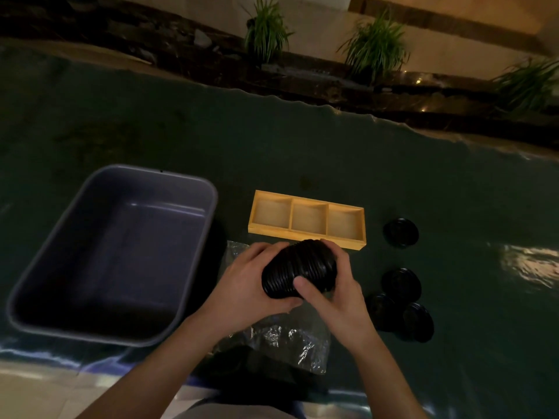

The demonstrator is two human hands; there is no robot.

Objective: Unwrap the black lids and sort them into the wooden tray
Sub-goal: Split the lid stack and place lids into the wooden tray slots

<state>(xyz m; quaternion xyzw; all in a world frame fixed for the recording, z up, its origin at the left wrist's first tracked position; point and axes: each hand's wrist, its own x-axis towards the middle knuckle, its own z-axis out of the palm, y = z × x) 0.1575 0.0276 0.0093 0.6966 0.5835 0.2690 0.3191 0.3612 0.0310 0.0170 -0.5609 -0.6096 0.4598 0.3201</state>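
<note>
Head view: both hands grip one stack of black lids above the counter; the left hand wraps its near-left end, fingers curled shut around it; the right hand closes on the right end, thumb across the ribbed edges. Under the hands lies crumpled clear wrap. Just beyond the stack sits the wooden tray, its three compartments bare. To the left stands a grey tub, nothing in it. On the right more lids lie well apart from the tray: one lid alone, and a cluster nearer the person, some overlapping.
</note>
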